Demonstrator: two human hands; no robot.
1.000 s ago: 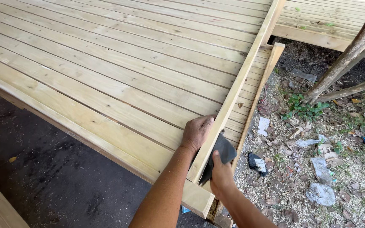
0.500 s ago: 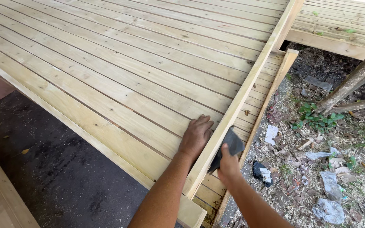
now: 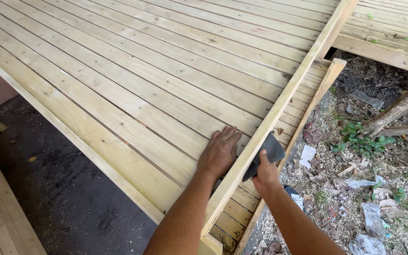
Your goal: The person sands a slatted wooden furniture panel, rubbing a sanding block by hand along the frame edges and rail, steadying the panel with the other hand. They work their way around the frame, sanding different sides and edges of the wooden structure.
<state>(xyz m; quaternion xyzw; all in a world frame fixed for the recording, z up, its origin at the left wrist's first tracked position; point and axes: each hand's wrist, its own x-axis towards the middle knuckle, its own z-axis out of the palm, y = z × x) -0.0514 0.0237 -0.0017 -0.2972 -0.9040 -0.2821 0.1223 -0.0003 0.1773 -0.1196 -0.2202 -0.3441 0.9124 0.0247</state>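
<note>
Right hand (image 3: 266,175) pinches a dark sheet of sandpaper (image 3: 266,152), pressed against the near face of the long batten (image 3: 279,104). Batten's long axis runs diagonally away, up-right from that hand. Left hand (image 3: 222,151), fingers flat and spread, braces on the slatted panel (image 3: 133,80) just across the batten.

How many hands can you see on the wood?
2. The left hand lies flat on the slatted panel; the right hand presses a dark sanding sheet against the upright board.
</note>
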